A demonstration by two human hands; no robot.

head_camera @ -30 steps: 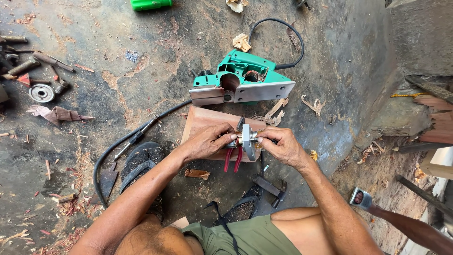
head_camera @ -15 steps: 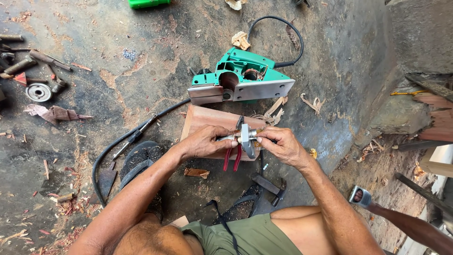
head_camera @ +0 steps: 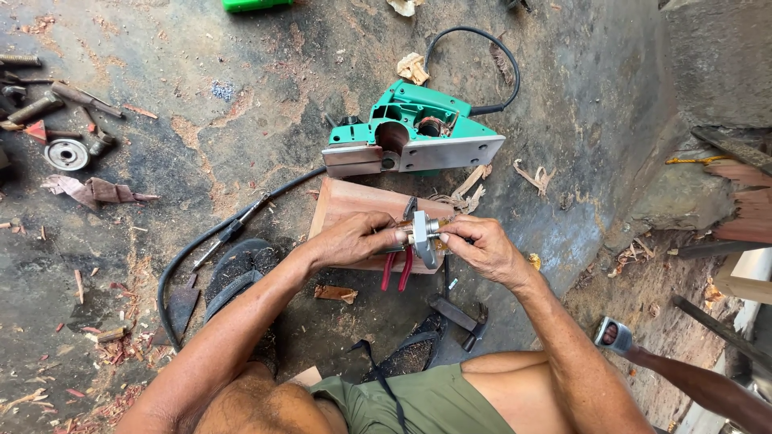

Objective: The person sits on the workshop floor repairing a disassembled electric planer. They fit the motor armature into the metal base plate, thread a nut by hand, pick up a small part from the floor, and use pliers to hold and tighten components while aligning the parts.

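Holding a small shiny metal part (head_camera: pixel 425 238) between them, both hands meet just above a flat reddish wooden board (head_camera: pixel 347 202) that lies on the rough grey concrete floor (head_camera: pixel 241 88). The left hand (head_camera: pixel 354 239) is clenched around red-handled pliers (head_camera: pixel 396 265); the two red handles poke down out of the fist, and the nose end points at the metal part. The right hand (head_camera: pixel 481 247) pinches the metal part from the other side with its fingertips, so the part sits right in the middle, touching both grips. The part looks like a flat silver plate with a short round piece on it; its small bits are too tiny to make out.

Just past the board lies a green and silver electric planer (head_camera: pixel 414 141) on its side, with a smooth metal base and a black cord (head_camera: pixel 482 48) curling away. Curly wood shavings (head_camera: pixel 470 186) lie beside it. A dark hammer (head_camera: pixel 458 316) rests on the floor near the right arm. Far off by the left side sit a round metal disc (head_camera: pixel 66 153) and some rusty tools (head_camera: pixel 56 98).
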